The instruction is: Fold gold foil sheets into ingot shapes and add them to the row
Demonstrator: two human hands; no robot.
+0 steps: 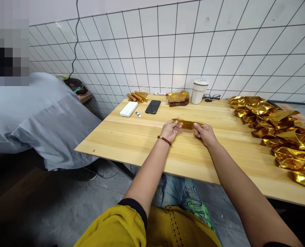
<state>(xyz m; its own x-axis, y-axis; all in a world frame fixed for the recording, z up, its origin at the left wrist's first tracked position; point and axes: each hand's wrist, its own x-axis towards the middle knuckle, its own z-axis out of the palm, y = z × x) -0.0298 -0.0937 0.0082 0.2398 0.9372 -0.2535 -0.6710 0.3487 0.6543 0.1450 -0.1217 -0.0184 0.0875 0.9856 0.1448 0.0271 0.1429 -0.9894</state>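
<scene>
A flat strip of gold foil [187, 124] is stretched between my two hands, just above the wooden table [132, 144]. My left hand [171, 129], with a dark red bead bracelet [164, 140] at the wrist, pinches the strip's left end. The right end is between the thumb and fingers of my right hand [204, 133]. Beyond my hands lie a black phone [153, 107], a white power bank [129, 109] and a small blue and white item [138, 114].
Shiny gold foil pieces [283, 133] cover the table's right side. Along the wall stand folded gold strips [137, 96], a gold foil stack [178, 98], a marker [160, 94], a white cup [199, 90] and glasses [211, 97]. A person in grey [39, 116] is at left.
</scene>
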